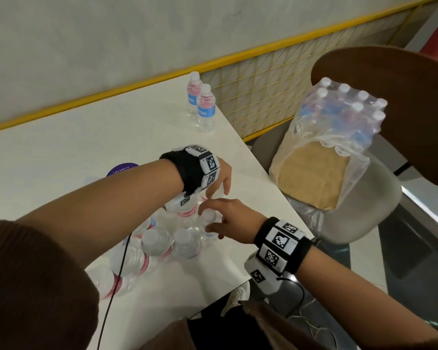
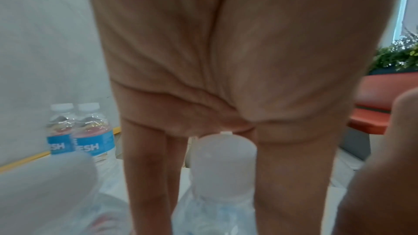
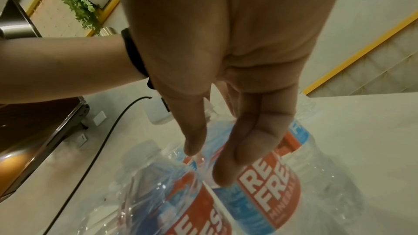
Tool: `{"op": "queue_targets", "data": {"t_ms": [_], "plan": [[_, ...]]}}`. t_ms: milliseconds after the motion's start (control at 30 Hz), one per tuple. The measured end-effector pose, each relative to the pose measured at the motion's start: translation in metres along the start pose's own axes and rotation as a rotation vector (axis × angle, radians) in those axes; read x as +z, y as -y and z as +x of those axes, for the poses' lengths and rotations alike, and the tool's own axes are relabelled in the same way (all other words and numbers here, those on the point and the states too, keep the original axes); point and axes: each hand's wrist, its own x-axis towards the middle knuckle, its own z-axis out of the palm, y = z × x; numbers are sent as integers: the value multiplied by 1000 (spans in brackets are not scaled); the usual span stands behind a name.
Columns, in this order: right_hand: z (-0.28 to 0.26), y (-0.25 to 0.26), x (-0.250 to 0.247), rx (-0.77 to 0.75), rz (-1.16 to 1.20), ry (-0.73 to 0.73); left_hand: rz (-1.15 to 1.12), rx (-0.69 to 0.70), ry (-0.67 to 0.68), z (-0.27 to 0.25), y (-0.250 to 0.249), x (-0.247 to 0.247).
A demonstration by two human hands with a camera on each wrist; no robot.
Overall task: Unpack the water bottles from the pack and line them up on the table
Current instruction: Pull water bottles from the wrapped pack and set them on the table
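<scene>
The pack of water bottles (image 1: pixel 162 243) lies in torn clear plastic wrap (image 3: pixel 199 163) near the front right of the white table (image 1: pixel 61 152). My left hand (image 1: pixel 219 184) is over the pack's far end. Its fingers (image 2: pixel 147 167) point straight down behind a white-capped bottle (image 2: pixel 224 160), and the thumb stays apart from it. My right hand (image 1: pixel 210 217) reaches in from the right, thumb and forefinger (image 3: pixel 222 163) pinching the wrap between two red-and-blue labelled bottles. Two unpacked bottles (image 1: pixel 202 107) stand upright side by side at the table's far right corner.
A second wrapped pack (image 1: pixel 344 109) sits on a brown parcel on the chair (image 1: pixel 364 210) to the right of the table. A purple round sticker (image 1: pixel 123 168) lies behind the left arm. A black cable (image 1: pixel 119 269) hangs across the pack. A yellow-framed partition runs behind the table.
</scene>
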Motion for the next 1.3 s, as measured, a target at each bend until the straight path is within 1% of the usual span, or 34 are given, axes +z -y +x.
{"op": "queue_targets", "data": {"t_ms": [100, 167, 200, 300, 367, 400, 467, 533, 600, 667, 733, 800, 867, 933, 1000, 1033, 1067, 1100, 1133, 1200, 1233, 1267, 1300], "plan": [[9, 6, 6, -16, 39, 8, -1, -32, -30, -10, 2, 3], [8, 5, 4, 2, 44, 1, 1, -69, -121, -16, 0, -1], [4, 3, -1, 18, 42, -14, -18, -79, -190, -18, -2, -6], [-12, -14, -26, 110, 70, -98, -206, -63, -410, -18, -18, -27], [-24, -37, -46, 201, 73, -139, -397, -32, -496, -11, -37, -37], [-30, -51, -56, 249, 86, -151, -472, -15, -514, -3, -50, -41], [-41, -76, -71, 348, 113, -177, -549, 12, -502, 18, -78, -44], [-51, -102, -84, 455, 83, -240, -554, -9, -470, 44, -106, -43], [-57, -128, -96, 537, 26, -318, -544, -40, -478, 67, -127, -45], [-58, -155, -107, 564, 66, -410, -552, -70, -524, 87, -135, -50], [-58, -167, -121, 582, 221, -533, -562, -90, -568, 96, -135, -59], [-55, -171, -137, 558, 273, -627, -569, -56, -616, 95, -133, -72], [-47, -170, -155, 554, 282, -664, -554, -29, -646, 90, -130, -85], [-36, -171, -172, 647, 236, -615, -578, -10, -669, 88, -127, -91], [-27, -169, -190, 753, 240, -484, -576, 9, -670, 91, -124, -91], [-23, -169, -198, 764, 271, -458, -574, 16, -668, 92, -123, -90], [-21, -168, -206, 770, 284, -468, -572, 21, -663, 94, -122, -88], [-20, -167, -214, 787, 242, -492, -579, 34, -667, 96, -122, -87], [-18, -172, -221, 792, 190, -519, -585, 47, -660, 97, -123, -87], [-22, -179, -230, 796, 77, -491, -586, 77, -652, 99, -125, -87], [-25, -175, -231, 833, -96, -396, -583, 86, -648, 101, -125, -88], [-29, -169, -232, 875, -228, -343, -585, 91, -643, 103, -125, -89], [-30, -166, -233, 903, -312, -314, -587, 98, -639, 105, -125, -89]]}}
